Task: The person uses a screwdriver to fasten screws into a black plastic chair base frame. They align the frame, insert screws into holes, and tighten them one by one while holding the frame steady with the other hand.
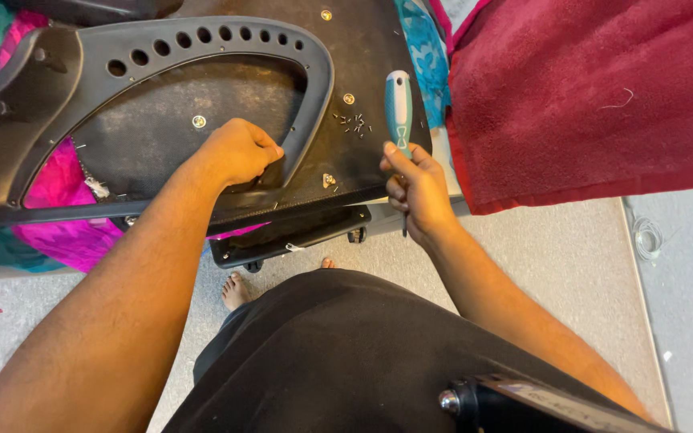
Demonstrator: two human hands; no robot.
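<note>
The left hand (238,152) is closed tight around the inner edge of a black plastic armrest (202,48). The armrest is a big curved loop with a row of round holes along its top. It lies on the flat black underside of a chair seat (362,32), and most of it stretches to the left of the hand and farther away.

The right hand (415,188) is curled shut around a screwdriver (399,108). The handle is teal and white. It sticks up out of the fist and points away from the person. The thin metal tip pokes out under the hand. This hand is at the near right corner of the seat, to the right of the left hand.

A little pile of small dark screws (354,123) lies on the seat between the two hands, a bit farther off. A shiny round bolt (198,121) sits inside the loop, just left of the left hand.

A dark red towel (587,96) lies on the right. Bright pink cloth (66,200) shows under the armrest on the left. Bare toes (236,289) rest on the grey floor (555,256) below.
</note>
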